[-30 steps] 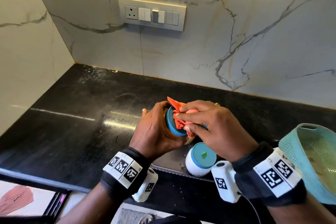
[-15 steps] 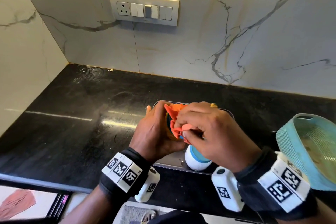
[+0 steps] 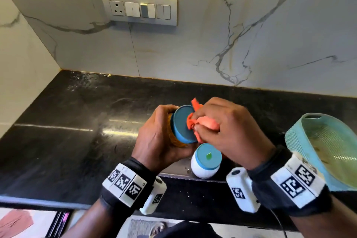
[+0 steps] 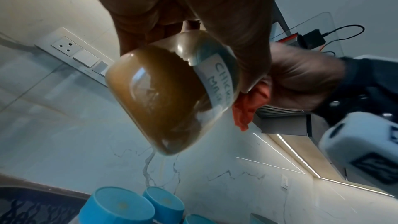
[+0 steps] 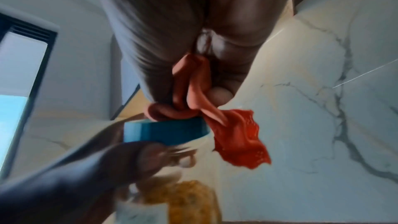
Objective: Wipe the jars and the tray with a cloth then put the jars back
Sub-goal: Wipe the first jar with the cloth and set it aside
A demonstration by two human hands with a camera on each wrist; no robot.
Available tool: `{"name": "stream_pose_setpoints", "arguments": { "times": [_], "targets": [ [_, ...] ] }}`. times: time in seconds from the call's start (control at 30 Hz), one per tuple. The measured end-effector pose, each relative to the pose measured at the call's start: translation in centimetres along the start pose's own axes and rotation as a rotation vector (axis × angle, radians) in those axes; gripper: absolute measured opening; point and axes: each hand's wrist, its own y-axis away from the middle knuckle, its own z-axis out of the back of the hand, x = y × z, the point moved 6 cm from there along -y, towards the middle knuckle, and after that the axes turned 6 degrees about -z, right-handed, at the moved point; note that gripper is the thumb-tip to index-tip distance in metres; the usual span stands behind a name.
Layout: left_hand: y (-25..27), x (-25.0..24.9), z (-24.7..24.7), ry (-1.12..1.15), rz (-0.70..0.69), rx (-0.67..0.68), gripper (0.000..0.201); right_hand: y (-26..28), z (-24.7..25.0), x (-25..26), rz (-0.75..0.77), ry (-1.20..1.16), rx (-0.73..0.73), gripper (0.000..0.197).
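Item, jar [image 3: 178, 128] of brown powder with a blue lid [image 3: 182, 123] and a handwritten label: we hold it tilted above the bench [image 3: 77, 121], lid turned toward us, our left hand [image 3: 160, 137] wrapped round its glass body. Item, orange cloth [image 3: 204, 125]: bunched in our right hand [image 3: 228, 131], whose fingers [image 5: 221, 94] are clenched on it and press the wad against the right side of the lid top, one loose corner hanging free past the rim. Item, white jar [image 3: 204, 160] with blue lid: it stands on the tray [image 3: 173, 172] just below our hands; the left wrist view shows more blue-lidded jars [image 4: 120, 209] beneath. Progress, by our judgement: early to middle, with one jar under the cloth. We cannot tell which of the others are wiped. The tray appears not yet wiped, since jars occupy it, and the held jar is yet to go back.
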Motion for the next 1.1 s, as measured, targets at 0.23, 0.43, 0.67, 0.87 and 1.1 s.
{"name": "stream_pose_setpoints", "arguments": {
  "times": [0.23,0.43,0.67,0.87,1.1],
  "targets": [
    [-0.5,-0.2,-0.1,-0.005,-0.047,0.031,0.081,-0.6,-1.1,2.2,0.052,0.003,0.024,0.014],
    [-0.5,-0.8,-1.1,-0.026,-0.058,0.052,0.083,-1.0,-0.2,-0.4,-0.063,0.033,-0.098,0.015],
    [-0.3,-1.0,-1.8,-0.031,-0.095,0.112,0.077,-1.0,-0.1,-1.0,-0.072,0.057,-0.132,0.012],
    [-0.7,-1.1,-1.7,-0.042,-0.096,0.107,0.074,-0.5,-0.6,-0.4,-0.040,-0.011,-0.108,0.013],
    [-1.0,-1.5,-1.7,-0.064,-0.111,0.110,0.074,-0.6,-0.1,-0.7,-0.052,-0.011,-0.126,0.011]
  ]
}}
